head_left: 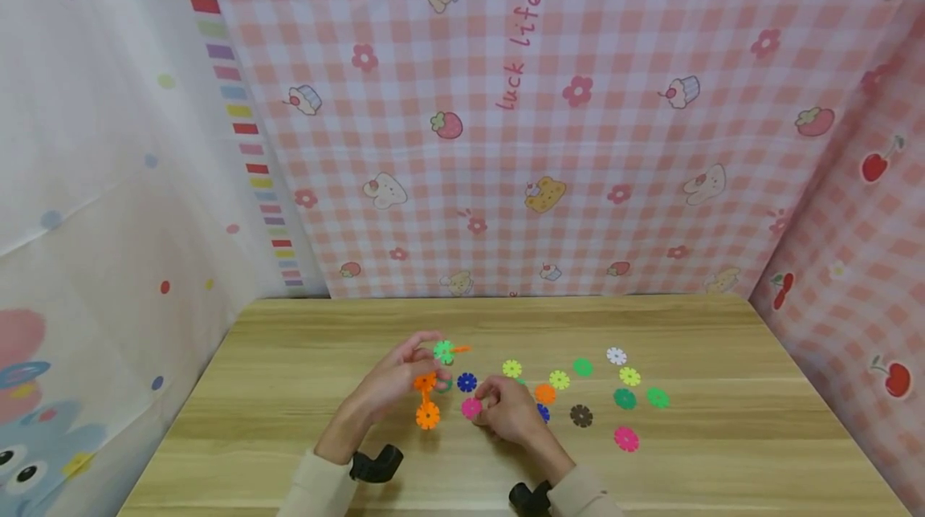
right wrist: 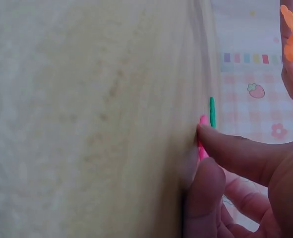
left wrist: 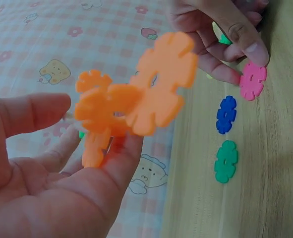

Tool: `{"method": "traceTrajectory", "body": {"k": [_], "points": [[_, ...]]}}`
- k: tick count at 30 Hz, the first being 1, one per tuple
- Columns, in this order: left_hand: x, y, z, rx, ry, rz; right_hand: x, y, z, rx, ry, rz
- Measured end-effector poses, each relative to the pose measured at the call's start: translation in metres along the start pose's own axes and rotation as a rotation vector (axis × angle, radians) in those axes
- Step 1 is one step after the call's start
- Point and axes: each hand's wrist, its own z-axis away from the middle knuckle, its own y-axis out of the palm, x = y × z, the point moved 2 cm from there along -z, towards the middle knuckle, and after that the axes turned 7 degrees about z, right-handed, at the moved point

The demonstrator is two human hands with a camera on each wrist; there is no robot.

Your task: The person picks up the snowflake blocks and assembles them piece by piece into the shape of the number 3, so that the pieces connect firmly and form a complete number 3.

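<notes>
My left hand [head_left: 395, 379] holds a joined cluster of orange notched flower-shaped discs [left wrist: 153, 84] above the table. At its fingers in the head view is a light green disc [head_left: 444, 352] with an orange piece sticking out to its right. My right hand [head_left: 509, 410] pinches the edge of a pink disc [left wrist: 254, 81] at the tabletop, thumb and finger at its rim. Between the hands, a dark blue disc [head_left: 466, 382] and a teal green disc [left wrist: 226, 161] lie flat. The left fingers partly cover the teal one in the head view.
Several loose discs lie to the right on the wooden table [head_left: 723, 453], among them a brown disc [head_left: 581, 416], another pink disc [head_left: 626, 439] and a white disc [head_left: 617, 356]. A checked cloth [head_left: 535, 140] hangs behind the table's far edge.
</notes>
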Motion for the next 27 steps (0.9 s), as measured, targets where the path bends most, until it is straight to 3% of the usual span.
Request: {"method": "traceTrajectory", "body": {"k": [11, 21, 27], "points": [[-0.0003, 0.0024, 0.0006, -0.004, -0.008, 0.030, 0.0017, 0.0019, 0.0018, -0.025, 0.011, 0.020], [-0.0012, -0.0002, 0.0015, -0.011, -0.001, 0.035, 0.0031, 0.0005, 0.0034, -0.035, 0.026, -0.071], [0.0003, 0.0008, 0.0015, -0.012, 0.007, 0.045, -0.0003, -0.0030, 0.0012, 0.003, 0.014, -0.185]]}}
